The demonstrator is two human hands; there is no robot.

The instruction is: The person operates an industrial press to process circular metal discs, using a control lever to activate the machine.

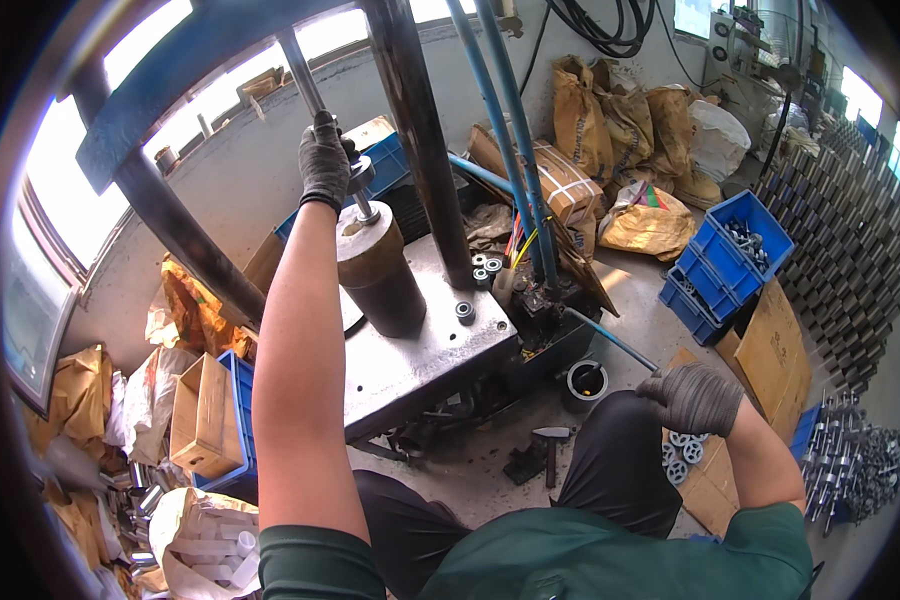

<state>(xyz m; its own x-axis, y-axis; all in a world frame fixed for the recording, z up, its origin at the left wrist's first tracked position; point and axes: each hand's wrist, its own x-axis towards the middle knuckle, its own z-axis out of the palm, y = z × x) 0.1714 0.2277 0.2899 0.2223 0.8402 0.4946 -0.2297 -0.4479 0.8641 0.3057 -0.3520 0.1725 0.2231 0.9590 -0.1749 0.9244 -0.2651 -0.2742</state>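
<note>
2 gloved hands are at work, well apart. The left hand is raised, fingers wrapped tight round the press lever, a pale steel rod that slants up past the fingertips. Just below those fingers a thin ram comes down onto the top of a dark steel cylinder, which stands upright on the grey press plate. Beyond the cylinder, away from the left fingers, 3 or so small bearings lie loose on the plate. The right hand rests on the right knee, fingers curled loosely with nothing visible in them; whether it pinches something small I cannot tell. Just under those fingers a few round parts lie on cardboard, and a blue crate of parts sits farther off. A hammer lies on the floor between the legs. By my reading, the pressing stroke is in hand: the lever is gripped and the ram is already on the cylinder. The next move probably calls for a steady pull on the lever with the ram kept square, while the right hand stays clear of the plate.
</note>
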